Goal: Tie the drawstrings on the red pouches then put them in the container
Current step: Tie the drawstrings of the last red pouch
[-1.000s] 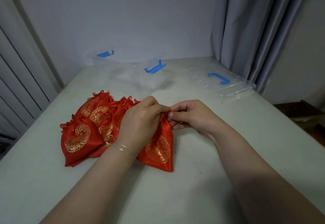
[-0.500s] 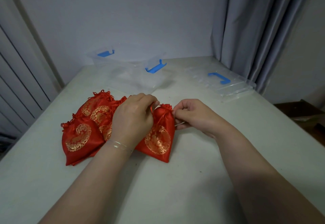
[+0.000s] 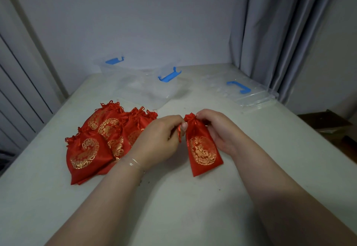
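A red pouch (image 3: 202, 149) with a gold emblem lies between my hands at the table's middle, its neck gathered. My left hand (image 3: 160, 139) pinches the pouch's red drawstring (image 3: 179, 132), which hangs down from its fingers. My right hand (image 3: 214, 128) grips the pouch's neck from the right side. A pile of several more red pouches (image 3: 96, 143) lies to the left. The clear container (image 3: 143, 83) with blue latches stands open at the back of the table.
The container's clear lid (image 3: 243, 93) with a blue handle lies at the back right near a grey curtain (image 3: 274, 23). The white table (image 3: 173, 207) stretches toward me. A dark box (image 3: 326, 122) sits beyond the table's right edge.
The pouch has been drawn rightward, away from the pile. My hands have separated, the left one pulling the drawstring out to the left while the right holds the neck.
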`<control>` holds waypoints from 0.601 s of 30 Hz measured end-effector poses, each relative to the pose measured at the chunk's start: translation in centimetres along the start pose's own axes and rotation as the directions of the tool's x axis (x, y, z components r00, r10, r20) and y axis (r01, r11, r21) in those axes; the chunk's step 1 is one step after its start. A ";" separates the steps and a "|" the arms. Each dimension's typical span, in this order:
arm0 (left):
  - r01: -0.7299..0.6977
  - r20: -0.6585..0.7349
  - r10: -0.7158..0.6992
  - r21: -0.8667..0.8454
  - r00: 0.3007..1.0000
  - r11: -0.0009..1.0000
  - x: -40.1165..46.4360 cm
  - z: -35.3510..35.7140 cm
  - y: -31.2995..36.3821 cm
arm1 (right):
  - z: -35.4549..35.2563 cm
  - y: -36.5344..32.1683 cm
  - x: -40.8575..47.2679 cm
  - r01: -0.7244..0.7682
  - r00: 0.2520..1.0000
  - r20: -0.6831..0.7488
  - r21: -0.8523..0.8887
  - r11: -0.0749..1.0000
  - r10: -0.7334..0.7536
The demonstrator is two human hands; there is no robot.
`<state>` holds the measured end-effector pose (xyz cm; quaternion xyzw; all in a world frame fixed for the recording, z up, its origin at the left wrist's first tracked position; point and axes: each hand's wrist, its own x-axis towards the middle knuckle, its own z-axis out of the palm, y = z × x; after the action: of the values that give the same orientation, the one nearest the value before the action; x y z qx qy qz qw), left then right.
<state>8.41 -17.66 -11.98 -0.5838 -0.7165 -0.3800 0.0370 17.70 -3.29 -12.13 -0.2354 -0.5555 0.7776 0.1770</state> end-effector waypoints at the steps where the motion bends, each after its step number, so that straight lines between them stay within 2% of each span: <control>1: -0.019 0.005 0.019 0.010 1.000 1.000 0.0 0.1 0.0 | -0.1 0.1 0.1 0.008 1.000 0.002 -0.021 1.000 -0.008; 2: -0.036 0.004 0.036 0.010 0.999 0.999 0.1 0.2 0.0 | -0.2 0.2 0.2 0.045 0.999 -0.017 -0.140 0.989 -0.048; 3: -0.049 -0.003 0.049 0.000 0.999 0.999 0.1 0.2 0.0 | -0.2 0.3 0.2 0.103 0.992 -0.035 -0.329 0.939 -0.121; 5: -0.055 -0.026 0.054 -0.045 0.998 0.997 0.2 0.2 -0.3 | -0.1 0.5 0.2 0.225 0.961 0.012 -0.618 0.754 -0.277; 9: -0.047 -0.030 0.043 -0.141 0.999 0.989 0.4 0.0 -0.6 | -0.3 1.0 0.3 0.308 0.929 0.126 -0.785 0.538 -0.349; 10: -0.046 -0.019 0.044 -0.147 0.999 0.988 0.4 0.0 -0.6 | -0.4 1.0 0.4 0.308 0.925 0.125 -0.798 0.518 -0.358; 11: -0.041 -0.009 0.040 -0.163 0.999 0.986 0.4 0.0 -0.4 | -0.4 1.0 0.4 0.314 0.928 0.121 -0.764 0.563 -0.354; 12: -0.024 -0.006 0.023 -0.197 1.000 0.980 0.3 -0.1 -0.2 | -0.2 0.9 0.3 0.306 0.941 0.109 -0.674 0.673 -0.319; 14: 0.032 -0.012 -0.037 -0.285 0.999 0.958 0.2 -0.3 0.0 | 0.4 0.7 0.1 0.191 0.982 0.080 -0.362 0.912 -0.174; 15: 0.051 -0.020 -0.060 -0.309 0.998 0.950 0.3 -0.5 0.1 | 0.5 0.6 0.1 0.111 0.992 0.081 -0.186 0.976 -0.097; 17: 0.059 -0.031 -0.073 -0.317 0.997 0.947 0.3 -0.6 0.3 | 0.3 0.7 0.3 0.026 0.995 0.092 0.029 0.999 -0.029; 18: 0.057 -0.035 -0.072 -0.311 0.997 0.949 0.3 -0.6 0.3 | 0.2 0.8 0.4 0.033 0.996 0.086 0.014 0.999 -0.034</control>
<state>8.36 -17.71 -11.23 -0.5497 -0.6656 -0.5021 -0.0511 17.23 -3.48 -12.94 -0.1913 -0.5616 0.7874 0.1673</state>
